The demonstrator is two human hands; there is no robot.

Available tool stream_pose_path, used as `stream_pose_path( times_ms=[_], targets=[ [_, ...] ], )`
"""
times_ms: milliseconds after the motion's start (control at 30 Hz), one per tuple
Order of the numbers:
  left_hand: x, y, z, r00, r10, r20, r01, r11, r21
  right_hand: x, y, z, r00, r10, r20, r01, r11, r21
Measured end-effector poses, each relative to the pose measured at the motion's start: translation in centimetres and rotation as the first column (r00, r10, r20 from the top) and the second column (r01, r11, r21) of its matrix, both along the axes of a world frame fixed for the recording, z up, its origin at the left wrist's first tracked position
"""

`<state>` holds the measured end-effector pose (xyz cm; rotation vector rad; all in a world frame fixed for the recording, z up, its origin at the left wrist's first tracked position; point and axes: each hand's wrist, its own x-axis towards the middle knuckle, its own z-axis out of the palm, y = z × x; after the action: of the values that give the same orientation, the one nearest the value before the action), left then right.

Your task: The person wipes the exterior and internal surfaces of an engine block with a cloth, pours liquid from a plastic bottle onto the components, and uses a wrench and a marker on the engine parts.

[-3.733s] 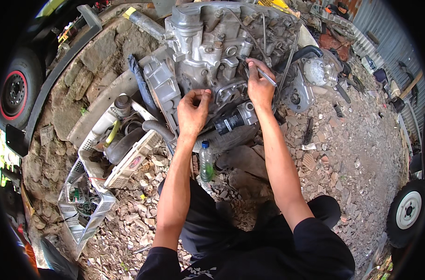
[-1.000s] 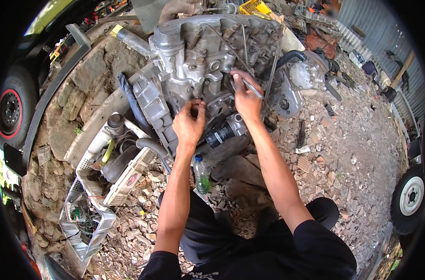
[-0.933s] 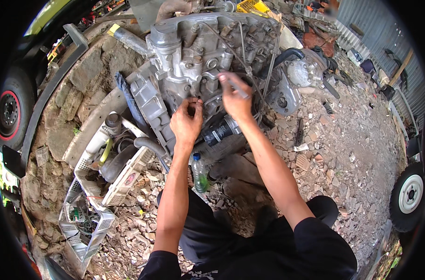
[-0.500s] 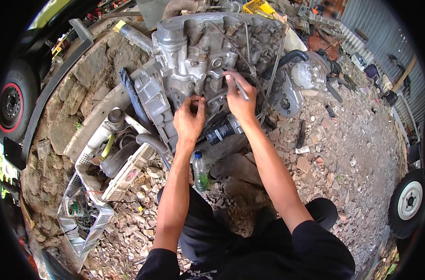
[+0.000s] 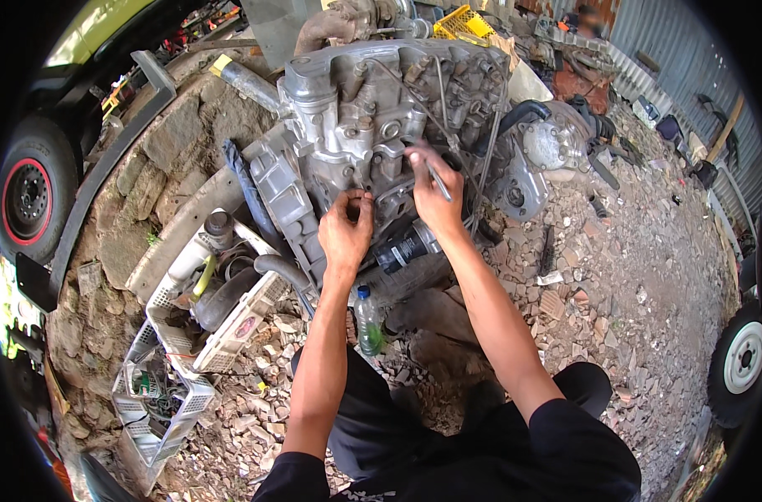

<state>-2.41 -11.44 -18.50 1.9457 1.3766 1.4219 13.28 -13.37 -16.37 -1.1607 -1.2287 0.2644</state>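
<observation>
Looking from the left, you have first the white plastic crate [image 5: 264, 301], with hoses and other parts in it, near the stone wall [image 5: 159, 201].

Next comes your left grip [image 5: 346, 234], at the lower front of the engine. Its thumb and forefinger are curled together, with almost no gap at the tips; whether a small piece is between them, I cannot tell. It has kept nearly the same place as half a second ago.

The engine [image 5: 360, 146] is directly before you, in the upper middle of the view. It appears slightly lower than half a second ago, but the clear bottle [image 5: 368, 322] below it has shifted in a similar way, so I judge that your head moved and not the engine.

Further to the right, under the black filter's upper end [image 5: 400, 253], nothing new is visible. Then comes your right grip [image 5: 435, 205], closed on a slim grey tool [image 5: 441, 185]. The fingertips are blurred against the engine, so contact is not certain. One second ago the tool's outer end pointed more to the right; now it points more toward you. This means, I judge, that your right side does the active work, while your left side stays steady.
</observation>
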Motion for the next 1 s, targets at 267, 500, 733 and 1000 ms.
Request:
stream_pose_path(
  times_ms=[267, 500, 733, 1000],
  targets=[
    [0.3, -0.3, -0.2, 1.0, 0.0, -0.003, 0.0, 1.0, -0.024, 0.1, 1.0, 0.0, 0.991, -0.115, 0.069, 0.116, 0.993, -0.011],
    [-0.1, -0.2, -0.5, 1.0, -0.008, -0.006, 0.008, 1.0, 0.005, 0.8, 0.7, 1.1, 0.991, -0.126, -0.048, 0.129, 0.989, 0.072],
    [0.1, 0.5, -0.8, 0.999, -0.013, 0.041, 0.012, 1.0, 0.018, 0.1, 0.7, -0.4, 0.996, -0.087, 0.016, 0.087, 0.996, -0.021],
    [0.1, 0.4, -0.4, 0.999, 0.041, 0.022, -0.041, 0.999, 0.01, 2.7, 0.7, -1.7, 0.991, -0.133, 0.018, 0.128, 0.977, 0.171]
  ],
)
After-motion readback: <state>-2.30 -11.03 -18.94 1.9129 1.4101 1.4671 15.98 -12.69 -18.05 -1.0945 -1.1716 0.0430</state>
